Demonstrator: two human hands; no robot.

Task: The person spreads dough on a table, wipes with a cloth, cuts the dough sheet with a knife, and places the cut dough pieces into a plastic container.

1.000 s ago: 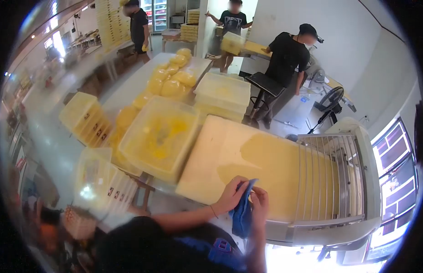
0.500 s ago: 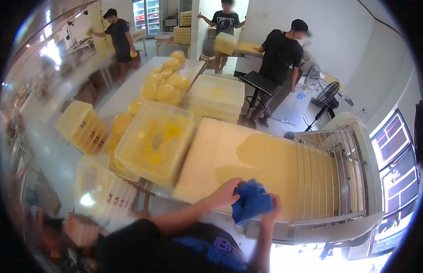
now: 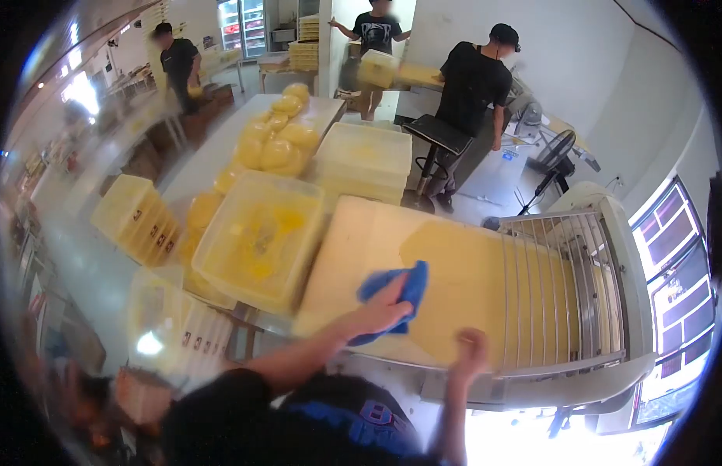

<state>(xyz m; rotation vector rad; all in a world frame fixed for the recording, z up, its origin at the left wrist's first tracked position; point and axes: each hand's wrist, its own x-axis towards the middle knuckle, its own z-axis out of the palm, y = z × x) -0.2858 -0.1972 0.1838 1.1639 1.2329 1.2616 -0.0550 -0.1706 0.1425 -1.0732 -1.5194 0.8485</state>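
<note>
My left hand (image 3: 384,311) grips a crumpled blue cloth (image 3: 415,289) over the beige belt (image 3: 462,268) of a machine that looks like a dough sheeter. Part of the cloth spreads out beyond my fingers, and some hangs below the hand. A darker, damp-looking patch covers much of the belt, beside a paler area at its left. Apart from the cloth, my right hand (image 3: 471,353) is over the belt's near edge. It looks curled, but motion blurs its fingers, and nothing shows in it.
A metal bar guard (image 3: 547,287) covers the belt's right end. Left of the belt sits a yellow-smeared plastic tub (image 3: 256,241), with stacked tubs (image 3: 365,155) behind. Yellow dough-like lumps (image 3: 279,151) lie on a long table. A stool (image 3: 439,136) and several people are farther back.
My left hand has carried the blue cloth up and left over the belt. My right hand has let go of it and is now apart. A person at back left has turned and lowered an arm.
</note>
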